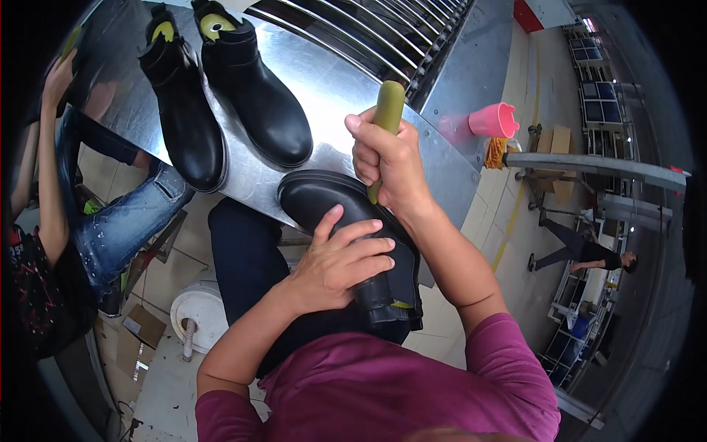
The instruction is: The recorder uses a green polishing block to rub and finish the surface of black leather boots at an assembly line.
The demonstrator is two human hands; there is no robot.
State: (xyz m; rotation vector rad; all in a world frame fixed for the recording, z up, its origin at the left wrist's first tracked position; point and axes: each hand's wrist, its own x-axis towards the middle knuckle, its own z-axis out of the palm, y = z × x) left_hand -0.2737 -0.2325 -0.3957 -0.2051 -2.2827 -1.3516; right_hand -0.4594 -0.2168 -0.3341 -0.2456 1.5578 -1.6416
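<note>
A black ankle boot [309,195] lies tilted across my lap, its toe at the table's edge and its shaft toward me. My left hand [342,258] grips it, fingers spread over the upper. In my right hand [390,158] is a smooth olive-green stick [389,107], wrapped by my fingers, its thick rounded end pointing up. The stick's thinner lower end comes down at the boot's sole edge; whether it touches cannot be made out. Two more black boots, a left one [188,132] and a right one [261,110], stand on the metal table [331,103].
Beyond the table is a rack of metal rollers [368,33]. A pink cup [495,120] stands at the right, near a grey metal bar [596,168]. A co-worker in jeans [132,217] sits at the left. A white bucket [200,313] is on the floor; another person [589,254] walks far right.
</note>
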